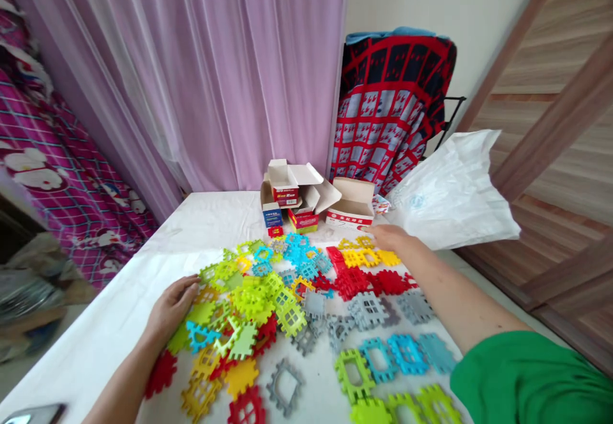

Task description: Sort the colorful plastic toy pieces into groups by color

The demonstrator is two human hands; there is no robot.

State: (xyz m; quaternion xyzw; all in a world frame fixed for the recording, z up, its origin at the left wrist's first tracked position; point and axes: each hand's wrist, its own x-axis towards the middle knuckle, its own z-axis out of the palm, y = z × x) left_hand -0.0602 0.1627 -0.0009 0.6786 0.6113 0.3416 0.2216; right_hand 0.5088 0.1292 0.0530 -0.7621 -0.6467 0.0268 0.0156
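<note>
My left hand point(173, 304) rests on the left edge of a heap of lime-green interlocking plastic tiles point(256, 297), its fingers stretched out and holding nothing I can see. My right hand point(391, 239) reaches across to the far right, beside the yellow tiles point(368, 258) and in front of a red and white open carton point(349, 210). Its fingertips are blurred and partly hidden, so any hold is unclear. Blue tiles point(299, 248) lie at the back, red tiles point(353, 282) near the right forearm, and grey tiles point(368, 310) nearer me. Several green and blue tiles are in rows at the front right.
Small open cardboard boxes point(285, 194) are stacked at the back of the white-covered table point(179, 226). A white plastic bag point(445, 194) stands at the back right. A phone-like object point(36, 414) lies at the front left corner. Behind are a purple curtain point(268, 66) and a cloth-draped chair point(383, 105).
</note>
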